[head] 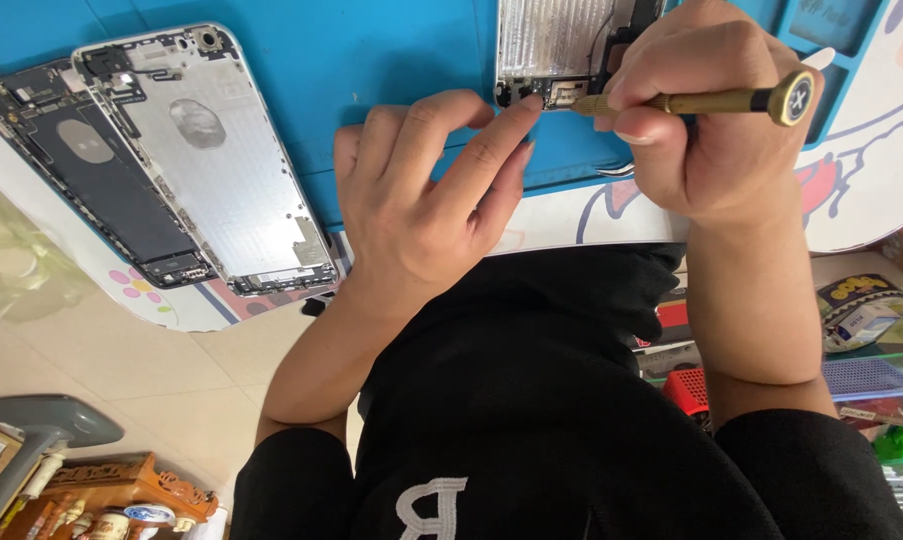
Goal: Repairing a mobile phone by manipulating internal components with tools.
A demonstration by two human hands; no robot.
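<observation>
A brass screwdriver (712,100) is gripped in the right hand (707,120), its tip set on the opened phone housing (557,50) at twelve o'clock on the blue mat (392,50). The housing's edge is pressed by the left hand (422,190), which holds nothing. Two more phone shells (162,150) lie at ten o'clock.

I work at a phone repair bench — a blue repair mat (372,60) lies under my fingers, two opened phone housings (172,150) rest left of them, and bins of small parts (872,370) stand below my right wrist.
</observation>
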